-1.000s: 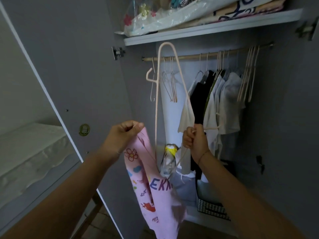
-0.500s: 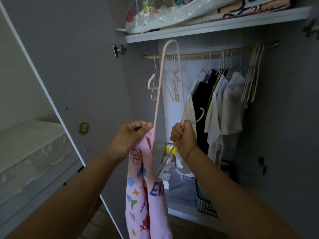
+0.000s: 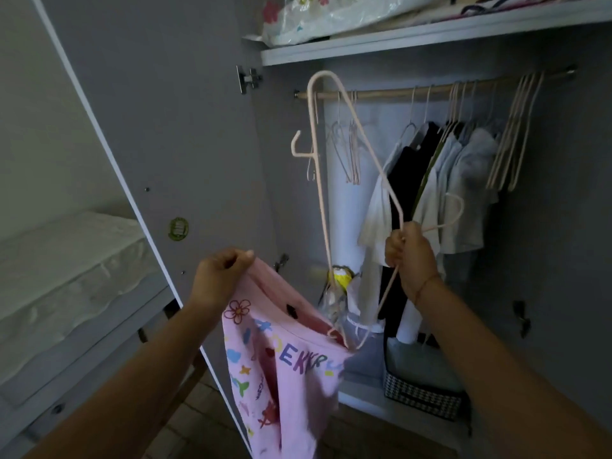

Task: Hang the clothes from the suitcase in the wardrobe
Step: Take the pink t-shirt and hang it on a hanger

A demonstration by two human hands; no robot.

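**Hanger slips into pink top**

The right hand (image 3: pixel 412 256) has swung right since a moment ago, fist clenched round the pale hanger (image 3: pixel 319 180), whose lower corner now sits in the pink garment's (image 3: pixel 281 369) opening. The left hand (image 3: pixel 220 279) pinches its edge. Printed with flowers, stars and coloured letters, it hangs near the wardrobe door (image 3: pixel 185 134), below the rail (image 3: pixel 381 93).

Left hand (image 3: pixel 220 283) pinches pink shirt (image 3: pixel 284 369) edge; right hand (image 3: pixel 410 256) grips hanger (image 3: pixel 323 207), lower end inside shirt.
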